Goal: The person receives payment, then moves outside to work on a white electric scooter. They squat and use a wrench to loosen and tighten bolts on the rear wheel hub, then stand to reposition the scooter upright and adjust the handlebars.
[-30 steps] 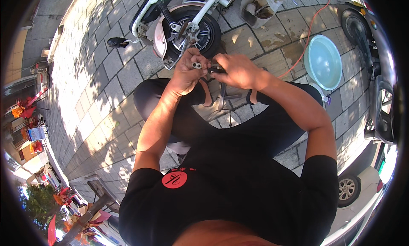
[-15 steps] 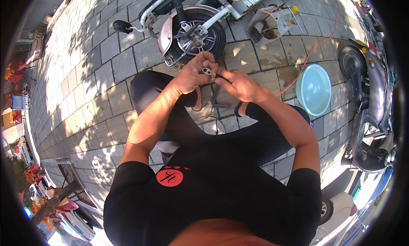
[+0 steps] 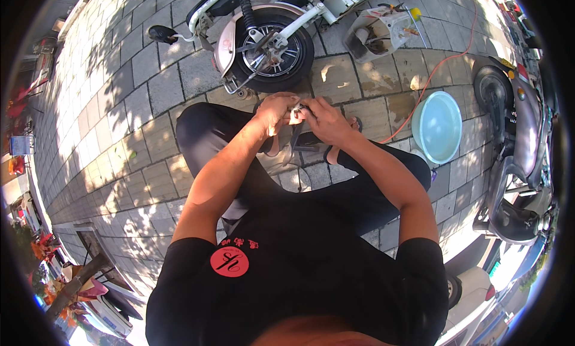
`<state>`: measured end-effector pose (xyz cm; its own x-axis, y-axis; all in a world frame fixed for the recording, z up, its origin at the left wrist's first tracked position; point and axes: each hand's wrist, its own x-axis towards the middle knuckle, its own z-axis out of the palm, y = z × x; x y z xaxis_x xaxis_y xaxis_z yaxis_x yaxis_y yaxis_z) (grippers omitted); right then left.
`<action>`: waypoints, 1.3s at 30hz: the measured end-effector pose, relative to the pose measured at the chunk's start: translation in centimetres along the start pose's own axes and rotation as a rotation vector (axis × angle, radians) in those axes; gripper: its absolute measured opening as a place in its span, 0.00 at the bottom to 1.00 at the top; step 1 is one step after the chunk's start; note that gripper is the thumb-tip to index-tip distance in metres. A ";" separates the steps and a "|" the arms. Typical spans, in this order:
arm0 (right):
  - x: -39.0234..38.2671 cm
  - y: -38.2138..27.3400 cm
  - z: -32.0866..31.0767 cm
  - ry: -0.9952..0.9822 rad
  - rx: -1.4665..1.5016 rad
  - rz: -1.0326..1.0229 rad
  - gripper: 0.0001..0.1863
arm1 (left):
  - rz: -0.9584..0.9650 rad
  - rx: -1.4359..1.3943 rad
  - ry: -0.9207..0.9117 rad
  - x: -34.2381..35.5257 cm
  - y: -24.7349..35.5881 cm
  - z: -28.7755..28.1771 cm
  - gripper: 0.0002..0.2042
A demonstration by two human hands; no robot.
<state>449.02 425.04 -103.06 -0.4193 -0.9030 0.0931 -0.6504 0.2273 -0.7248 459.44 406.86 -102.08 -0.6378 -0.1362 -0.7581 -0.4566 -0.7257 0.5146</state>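
Observation:
My left hand (image 3: 277,114) and my right hand (image 3: 328,122) meet in front of my knees, fingers bent and close together. Between their fingertips is a small silvery metal part (image 3: 296,110), mostly covered by the fingers. My left fingers are closed around it, and the right thumb and fingers pinch at its right side; its exact kind cannot be made out. Just beyond the hands is the wheel (image 3: 274,57) of a white and pink scooter (image 3: 226,49). On the paving below the hands lies a dark, long metal tool (image 3: 291,149), partly hidden.
A whitish open box (image 3: 372,39) holding tools stands right of the wheel. Farther right is a light blue basin (image 3: 437,127), with a thin red hose (image 3: 429,82) running past it. A second scooter (image 3: 520,142) is parked at the right edge. My knees flank the hands.
Both hands have turned and drawn slightly lower, away from the wheel. The metal part's two round holes no longer show, and my right fingers now curl over it. The whole view has shifted slightly.

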 end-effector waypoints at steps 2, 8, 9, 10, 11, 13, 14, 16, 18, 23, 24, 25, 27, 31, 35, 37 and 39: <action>0.9 1.4 1.2 -0.005 -0.101 -0.015 0.15 | 0.005 0.041 0.046 2.7 -0.4 -0.7 0.14; 5.1 5.4 3.3 -0.123 -0.283 0.160 0.17 | -0.018 -0.125 0.217 9.3 -1.3 -2.4 0.16; 5.7 6.2 3.6 -0.118 -0.262 0.176 0.19 | 0.018 -0.144 0.271 10.4 -1.7 -3.2 0.16; 6.4 7.0 4.1 -0.107 -0.248 0.192 0.19 | 0.114 -0.085 0.317 11.6 -2.2 -3.9 0.17; 7.0 7.8 4.6 -0.096 -0.234 0.212 0.19 | 0.206 -0.024 0.359 12.3 -2.4 -4.2 0.17; 8.0 9.3 5.8 -0.085 -0.213 0.211 0.18 | 0.318 0.043 0.390 13.7 -2.6 -4.9 0.18; 8.4 10.0 6.5 -0.083 -0.207 0.192 0.18 | 0.336 0.047 0.377 14.0 -2.4 -4.9 0.17; 8.8 11.2 8.0 -0.072 -0.192 0.188 0.17 | 0.349 0.058 0.360 15.0 -2.2 -5.3 0.17; 9.4 11.6 8.9 -0.056 -0.178 0.206 0.16 | 0.349 0.067 0.358 16.1 -2.1 -6.1 0.17; 9.5 13.1 11.0 -0.035 -0.146 0.210 0.14 | 0.333 0.002 0.382 16.6 -2.6 -5.6 0.17; 9.8 12.4 10.5 -0.029 -0.101 0.270 0.14 | 0.318 -0.039 0.378 16.5 -2.4 -5.4 0.17; 9.9 12.1 10.5 -0.035 -0.082 0.299 0.15 | 0.303 -0.037 0.383 16.5 -2.2 -5.4 0.17; 9.9 11.8 10.4 -0.046 -0.047 0.353 0.17 | 0.278 -0.035 0.393 16.8 -2.1 -5.5 0.16; 9.8 11.6 10.5 0.024 0.035 0.389 0.17 | 0.281 0.036 0.419 17.2 -1.9 -5.5 0.15; 9.5 11.9 11.0 0.123 0.185 0.434 0.16 | 0.285 0.118 0.427 16.9 -1.2 -4.9 0.15; 9.6 12.0 11.1 0.142 0.218 0.453 0.15 | 0.299 0.115 0.447 16.7 -1.2 -4.6 0.16; 10.1 11.7 10.7 0.133 0.198 0.448 0.15 | 0.337 0.095 0.484 16.6 -1.8 -4.4 0.16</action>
<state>443.90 414.70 -117.89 -0.7155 -0.6750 -0.1800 -0.2609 0.4972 -0.8275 452.41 402.94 -117.42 -0.4118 -0.6564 -0.6321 -0.3460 -0.5291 0.7748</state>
